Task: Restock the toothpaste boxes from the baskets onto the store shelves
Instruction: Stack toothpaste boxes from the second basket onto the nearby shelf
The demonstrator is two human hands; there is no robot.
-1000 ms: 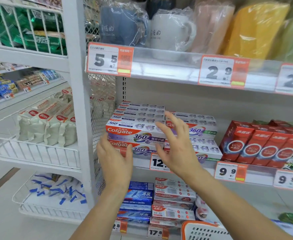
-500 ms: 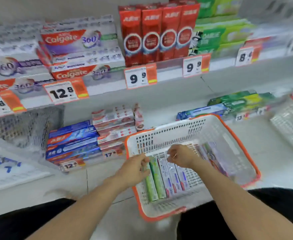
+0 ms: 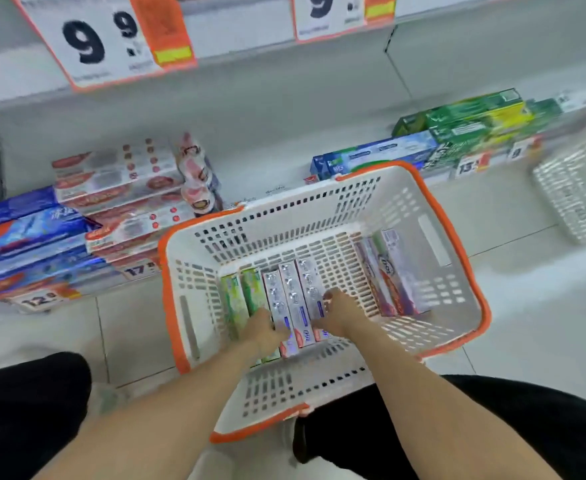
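Both hands are inside the white, orange-rimmed basket (image 3: pixel 451 237) on the floor. The left hand (image 3: pixel 265 329) and right hand (image 3: pixel 338 311) flank three silver toothpaste boxes (image 3: pixel 293 296) standing at the basket's near-left corner; actual grasp cannot be determined. Green boxes (image 3: pixel 246 299) stand just left.

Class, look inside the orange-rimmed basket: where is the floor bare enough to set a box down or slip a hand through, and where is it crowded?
Basket floor: one bare strip lies between the silver boxes and the boxes leaning on the right wall; another lies right of those. The left side is crowded: green boxes and silver boxes sit side by side, with the left hand and right hand on them.
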